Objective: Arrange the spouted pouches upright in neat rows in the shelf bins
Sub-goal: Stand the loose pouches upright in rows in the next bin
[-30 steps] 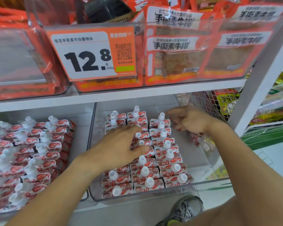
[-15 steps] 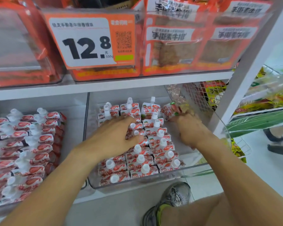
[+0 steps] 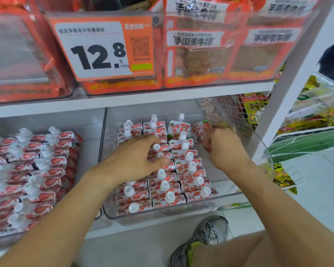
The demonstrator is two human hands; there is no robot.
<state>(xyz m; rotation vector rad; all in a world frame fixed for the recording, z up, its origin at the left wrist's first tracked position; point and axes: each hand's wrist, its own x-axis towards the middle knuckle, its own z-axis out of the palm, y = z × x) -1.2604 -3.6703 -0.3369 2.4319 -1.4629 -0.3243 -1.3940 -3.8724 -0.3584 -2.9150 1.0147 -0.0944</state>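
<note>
Resting palm-down with fingers loosely spread, our left hand (image 3: 135, 160) presses on the caps of the spouted pouches (image 3: 163, 186) packed in the clear bin (image 3: 162, 212) on the lower shelf; it grips nothing. These pouches stand upright in three rows running from the bin's front edge toward its back wall, white spouts pointing up. Farther back, near the bin's right wall, our right hand (image 3: 223, 149) is curled narrow around one loose pouch (image 3: 198, 132), which tilts leftward, its spout hidden by our fingers. At the far left, the neighbouring bin (image 3: 96, 218) holds more pouches leaning backward.
</note>
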